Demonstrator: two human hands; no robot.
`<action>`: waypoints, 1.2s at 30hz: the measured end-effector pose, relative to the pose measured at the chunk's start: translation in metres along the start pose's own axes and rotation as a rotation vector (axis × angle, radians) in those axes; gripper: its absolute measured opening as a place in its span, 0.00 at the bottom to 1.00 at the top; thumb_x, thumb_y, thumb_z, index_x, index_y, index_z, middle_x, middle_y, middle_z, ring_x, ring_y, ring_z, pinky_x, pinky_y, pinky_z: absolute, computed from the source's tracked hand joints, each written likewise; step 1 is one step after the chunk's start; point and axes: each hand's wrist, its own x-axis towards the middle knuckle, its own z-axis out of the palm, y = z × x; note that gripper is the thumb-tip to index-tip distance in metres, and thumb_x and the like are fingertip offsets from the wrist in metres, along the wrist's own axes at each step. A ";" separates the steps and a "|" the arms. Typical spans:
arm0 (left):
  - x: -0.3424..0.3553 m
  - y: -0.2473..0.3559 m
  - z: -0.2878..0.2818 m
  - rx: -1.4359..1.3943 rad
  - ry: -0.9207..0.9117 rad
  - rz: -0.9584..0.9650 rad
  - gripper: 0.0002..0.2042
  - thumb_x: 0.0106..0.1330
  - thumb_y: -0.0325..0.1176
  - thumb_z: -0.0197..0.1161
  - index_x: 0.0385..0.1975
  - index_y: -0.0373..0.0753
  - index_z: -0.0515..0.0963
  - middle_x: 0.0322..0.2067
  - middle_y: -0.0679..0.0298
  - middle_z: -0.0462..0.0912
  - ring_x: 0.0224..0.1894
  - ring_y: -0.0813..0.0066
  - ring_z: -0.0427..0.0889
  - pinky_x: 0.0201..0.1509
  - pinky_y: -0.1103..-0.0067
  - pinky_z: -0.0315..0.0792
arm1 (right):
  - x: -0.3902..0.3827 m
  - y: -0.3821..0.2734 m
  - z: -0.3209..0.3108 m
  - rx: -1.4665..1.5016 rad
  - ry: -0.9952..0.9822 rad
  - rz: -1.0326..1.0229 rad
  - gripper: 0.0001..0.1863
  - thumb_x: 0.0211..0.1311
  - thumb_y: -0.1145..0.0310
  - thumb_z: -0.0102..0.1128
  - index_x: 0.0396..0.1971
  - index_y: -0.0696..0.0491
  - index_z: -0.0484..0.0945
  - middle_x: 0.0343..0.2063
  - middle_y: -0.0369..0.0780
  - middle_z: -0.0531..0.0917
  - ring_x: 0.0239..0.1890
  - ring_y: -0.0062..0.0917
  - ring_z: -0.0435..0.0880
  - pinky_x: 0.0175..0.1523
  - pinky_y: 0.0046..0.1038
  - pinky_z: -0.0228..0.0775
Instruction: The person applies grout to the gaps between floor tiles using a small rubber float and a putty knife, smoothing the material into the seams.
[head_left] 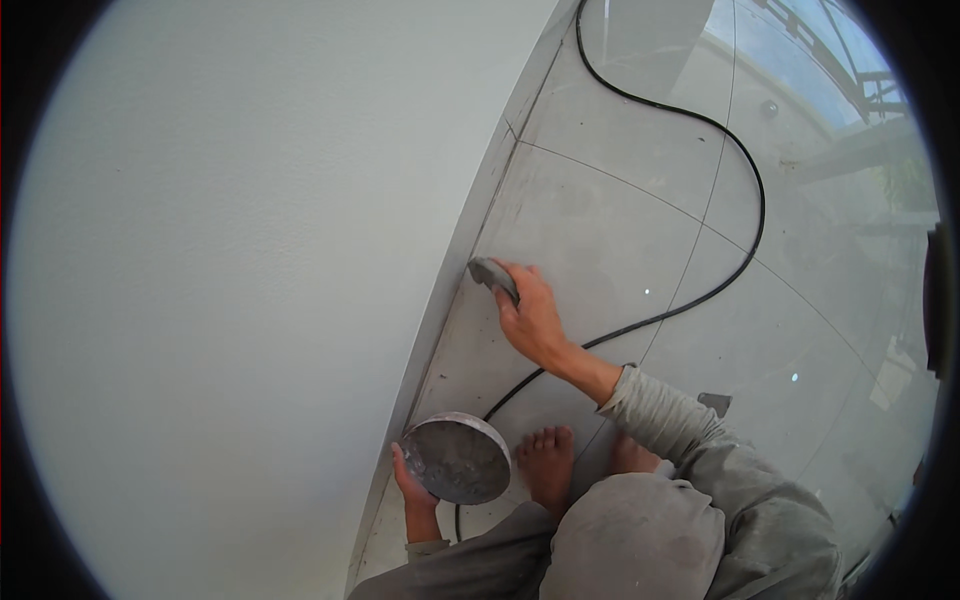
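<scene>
the right hand (532, 312) is grasping a grey tool (494, 277), fingers wrapped along its side, with the wrist reaching out over the floor (620, 230). the tool's far tip is at the floor's left edge, where the tiles meet the skirting (482, 195); whether it presses on the skirting or only on the joint, i cannot tell. the left hand (415, 482) is grasping a round bowl (457, 460) from its near left side, the rest of that grip hidden under the bowl. the bowl is near the same left edge, closer to the body than the tool, its mouth turned up and its inside smeared with grey matter. whether its rim touches the skirting is not plain.

between tool and bowl runs a stretch of floor along the skirting, with a few small specks on it. to the left, the wall (250, 280) bounds any sideways room for both hands. the wider room is to the right, where the floor spreads away from the skirting, crossed by thin tile joints.

a black cable (760, 200) comes in at the far edge, bows out to the right, passes under the right forearm and runs behind the bowl. a bare foot (547, 470) stands just right of the bowl, limiting room there. a dark scrap (714, 403) lies right of the feet, beside the right sleeve (665, 410).
</scene>
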 end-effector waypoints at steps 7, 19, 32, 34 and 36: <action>-0.003 0.006 0.005 0.034 -0.051 0.010 0.32 0.79 0.60 0.44 0.63 0.37 0.75 0.60 0.54 0.80 0.62 0.55 0.79 0.66 0.61 0.72 | 0.187 -0.002 -0.073 -0.289 0.365 -0.178 0.21 0.65 0.78 0.56 0.59 0.59 0.76 0.40 0.50 0.85 0.47 0.46 0.77 0.55 0.42 0.71; -0.012 0.022 0.044 0.036 -0.186 0.046 0.31 0.80 0.59 0.42 0.65 0.38 0.71 0.61 0.54 0.78 0.63 0.56 0.77 0.66 0.62 0.73 | 0.056 -0.037 -0.068 -0.397 -0.372 -0.457 0.25 0.56 0.87 0.57 0.54 0.52 0.82 0.50 0.38 0.86 0.54 0.36 0.79 0.60 0.37 0.69; -0.018 0.021 0.051 0.000 -0.171 0.056 0.29 0.80 0.56 0.43 0.66 0.36 0.66 0.57 0.51 0.79 0.60 0.56 0.79 0.64 0.63 0.75 | 0.142 -0.011 -0.123 -0.922 -0.333 -0.891 0.25 0.62 0.84 0.57 0.58 0.50 0.81 0.60 0.33 0.84 0.59 0.30 0.79 0.64 0.34 0.69; -0.013 0.018 0.049 0.003 -0.177 0.114 0.30 0.80 0.57 0.44 0.65 0.36 0.65 0.58 0.50 0.79 0.60 0.56 0.79 0.64 0.62 0.75 | 0.120 -0.026 -0.141 -0.977 -0.366 -0.860 0.25 0.61 0.85 0.56 0.58 0.50 0.82 0.59 0.33 0.85 0.57 0.29 0.80 0.64 0.34 0.69; -0.012 0.016 0.046 -0.007 -0.160 0.105 0.30 0.79 0.57 0.44 0.65 0.36 0.65 0.58 0.50 0.78 0.60 0.56 0.79 0.64 0.62 0.75 | 0.104 -0.039 -0.158 -1.031 -0.546 -0.604 0.24 0.61 0.85 0.56 0.55 0.50 0.84 0.56 0.34 0.86 0.56 0.29 0.81 0.64 0.34 0.69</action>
